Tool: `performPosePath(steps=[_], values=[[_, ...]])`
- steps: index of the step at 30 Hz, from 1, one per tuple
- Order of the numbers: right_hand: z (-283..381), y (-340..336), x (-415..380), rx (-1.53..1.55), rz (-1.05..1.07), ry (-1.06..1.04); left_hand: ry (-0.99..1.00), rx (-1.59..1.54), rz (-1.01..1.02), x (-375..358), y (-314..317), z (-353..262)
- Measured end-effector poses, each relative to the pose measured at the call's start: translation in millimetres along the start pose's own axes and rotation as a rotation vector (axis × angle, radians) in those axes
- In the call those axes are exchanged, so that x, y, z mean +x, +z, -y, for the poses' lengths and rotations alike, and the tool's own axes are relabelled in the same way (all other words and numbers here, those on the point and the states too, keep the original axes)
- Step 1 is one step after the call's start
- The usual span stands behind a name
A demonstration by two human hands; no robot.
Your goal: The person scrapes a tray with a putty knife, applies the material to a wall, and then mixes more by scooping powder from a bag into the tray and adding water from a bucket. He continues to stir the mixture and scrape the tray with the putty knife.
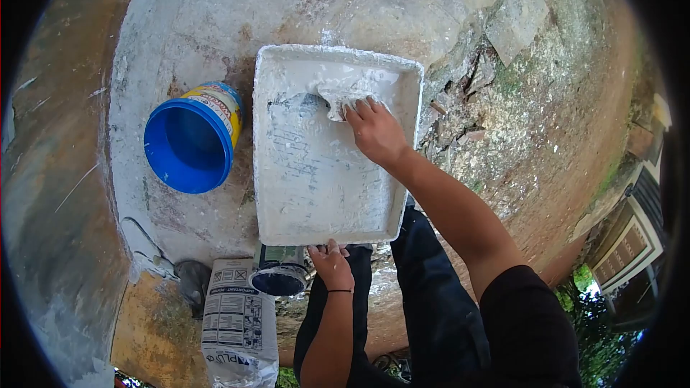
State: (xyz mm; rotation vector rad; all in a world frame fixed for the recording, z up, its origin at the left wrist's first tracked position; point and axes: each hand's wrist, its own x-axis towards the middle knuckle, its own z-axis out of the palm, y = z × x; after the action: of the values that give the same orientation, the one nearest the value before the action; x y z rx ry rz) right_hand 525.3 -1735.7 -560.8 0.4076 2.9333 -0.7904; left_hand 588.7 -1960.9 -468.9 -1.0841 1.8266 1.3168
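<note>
A large rectangular tray [323,194], its inside smeared with white, lies in front of me. Wet white paste [302,72] is pooled along its far end. My right hand [375,129] reaches over the right side of the tray, its fingers closed on a flat, white-coated scraper [338,100] at the paste; the coating hides its exact shape. At the near edge, my left hand [332,267] grips the rim, with its thumb against the wall and some fingers hidden. White residue marks both hands.
A blue bucket [188,145] with a printed label stands left of the tray. A printed bag [237,323] and a dark-mouthed container [279,280] are at the lower left. Broken, rough ground [474,93] lies to the right.
</note>
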Motion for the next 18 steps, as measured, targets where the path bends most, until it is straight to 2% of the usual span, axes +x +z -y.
performPosePath(steps=[3, 5, 9, 12, 16, 18], values=[[9.8, -13.7, -7.1, -0.018, -0.045, -0.007, -0.002, -0.007, 0.01, 3.0, -3.6, 4.1], [12.6, -17.3, -11.0, 0.032, 0.042, -0.039, -0.011, -0.015, 0.017, 4.0, -4.5, 5.8], [-10.0, -6.1, 4.7, 0.006, 0.042, -0.029, 0.003, 0.006, 0.014, 3.6, -2.7, 4.9], [-18.5, -13.6, 24.3, 0.05, -0.006, 0.066, -0.002, 0.011, 0.013, 2.7, -4.2, 3.9], [-30.6, -28.2, 34.5, 0.112, -0.073, 0.018, 0.004, 0.019, 0.01, 3.0, -3.7, 4.8], [-28.8, -30.5, 35.4, 0.063, -0.041, 0.03, 0.004, 0.022, 0.014, 5.0, -5.0, 6.6]])
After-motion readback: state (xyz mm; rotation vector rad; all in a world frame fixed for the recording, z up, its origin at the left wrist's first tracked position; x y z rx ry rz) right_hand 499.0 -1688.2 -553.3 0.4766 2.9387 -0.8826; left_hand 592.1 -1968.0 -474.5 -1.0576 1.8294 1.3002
